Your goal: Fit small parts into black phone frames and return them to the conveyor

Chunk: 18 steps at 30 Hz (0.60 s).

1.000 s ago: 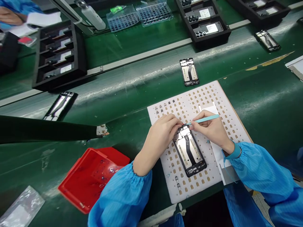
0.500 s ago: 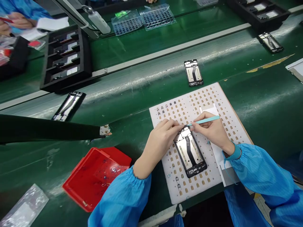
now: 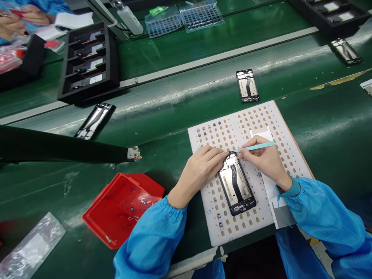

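Observation:
A black phone frame [image 3: 238,188] with a silver inner plate and a dark flex cable lies on the white foam board [image 3: 211,235]. My left hand [image 3: 202,162] grips its top left corner, thumb and fingers closed together; the fingertips hide that corner. From the right, my right hand [image 3: 263,159] pinches light-blue tweezers [image 3: 259,146], whose tip points at the frame's top edge. A tiny red spot [image 3: 229,152] shows there, between the left fingertips and the tip. Small dark parts [image 3: 209,127] sit in some slots along the board's upper left.
Left of my arm stands a red bin [image 3: 116,217] with tiny bits inside. More phone frames [image 3: 248,86] lie on the green belt beyond the board. A black compartment tray [image 3: 87,62] and a dark bar [image 3: 64,147] are at left. A co-worker's hands [image 3: 31,17] show top left.
The view has shifted a little, so the scene sits slightly further right. A red spot now shows at the frame's top edge. Both hands keep nearly the same place.

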### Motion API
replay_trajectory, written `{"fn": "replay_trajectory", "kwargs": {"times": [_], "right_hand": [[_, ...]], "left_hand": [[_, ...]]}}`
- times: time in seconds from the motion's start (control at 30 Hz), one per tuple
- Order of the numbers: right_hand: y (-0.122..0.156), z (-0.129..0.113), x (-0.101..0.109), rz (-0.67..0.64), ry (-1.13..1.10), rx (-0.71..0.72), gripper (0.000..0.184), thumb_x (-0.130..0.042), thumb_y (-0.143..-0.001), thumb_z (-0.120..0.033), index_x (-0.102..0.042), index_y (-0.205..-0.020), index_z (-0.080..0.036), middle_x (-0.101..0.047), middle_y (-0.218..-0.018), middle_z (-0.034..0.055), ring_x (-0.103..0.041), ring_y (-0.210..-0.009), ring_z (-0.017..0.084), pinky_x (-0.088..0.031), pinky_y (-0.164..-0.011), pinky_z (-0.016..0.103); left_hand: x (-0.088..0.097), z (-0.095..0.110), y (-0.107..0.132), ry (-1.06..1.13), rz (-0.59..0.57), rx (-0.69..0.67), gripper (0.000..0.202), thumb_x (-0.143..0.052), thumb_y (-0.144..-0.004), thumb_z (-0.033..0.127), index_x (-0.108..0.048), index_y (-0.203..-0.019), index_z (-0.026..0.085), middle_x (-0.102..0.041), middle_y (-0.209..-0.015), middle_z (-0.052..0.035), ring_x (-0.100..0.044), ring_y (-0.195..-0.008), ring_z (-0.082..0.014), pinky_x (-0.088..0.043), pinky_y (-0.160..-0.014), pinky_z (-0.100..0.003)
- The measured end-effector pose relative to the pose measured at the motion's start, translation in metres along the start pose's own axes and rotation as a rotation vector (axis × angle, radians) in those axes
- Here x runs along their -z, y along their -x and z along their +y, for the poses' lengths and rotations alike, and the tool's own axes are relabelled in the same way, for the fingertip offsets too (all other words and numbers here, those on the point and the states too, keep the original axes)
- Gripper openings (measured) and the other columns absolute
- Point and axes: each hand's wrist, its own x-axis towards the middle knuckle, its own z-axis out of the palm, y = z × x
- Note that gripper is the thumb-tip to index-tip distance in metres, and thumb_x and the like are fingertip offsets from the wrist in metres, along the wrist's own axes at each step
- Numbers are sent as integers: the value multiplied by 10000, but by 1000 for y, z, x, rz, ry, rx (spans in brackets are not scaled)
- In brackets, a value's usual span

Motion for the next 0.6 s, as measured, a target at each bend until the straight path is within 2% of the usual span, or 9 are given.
{"fn": "replay_trajectory", "kwargs": {"times": [0.13, 0.3, 0.43, 0.6], "right_hand": [[0, -2, 0, 3, 3, 6, 382, -901, -856, -556, -707, -895, -229, -785, -836, 29, -834, -815, 263, -705, -792, 377], [0, -4, -1, 4, -10, -6, 412, -910, -835, -574, -704, -887, -222, -792, -853, 43, -838, -838, 276, -708, -804, 391], [-1, -5, -1, 26, -37, -2, 390, -913, -838, -542, -691, -890, -226, -799, -824, 44, -840, -825, 277, -710, -795, 393], [-1, -5, 0, 24, -50, -10, 338, -912, -857, -476, -689, -914, -228, -813, -824, 43, -843, -839, 265, -709, -798, 371]], "left_hand": [[1, -5, -4, -105, -33, -96, 252, -478, -1117, 193, -703, -1231, 192, -781, -1095, -75, -661, -884, -212, -564, -782, -361], [1, 0, 0, -248, 70, -236, 211, -528, -1098, 167, -672, -1240, 111, -784, -1089, -94, -687, -890, -220, -579, -754, -356], [0, 10, 6, -213, 153, -198, 264, -549, -1081, 168, -653, -1302, 68, -782, -1138, -132, -723, -956, -246, -603, -787, -372], [-4, 29, 13, -306, 142, -124, 278, -575, -1073, 206, -687, -1278, 55, -771, -1227, -181, -747, -1077, -306, -631, -837, -409]]}}
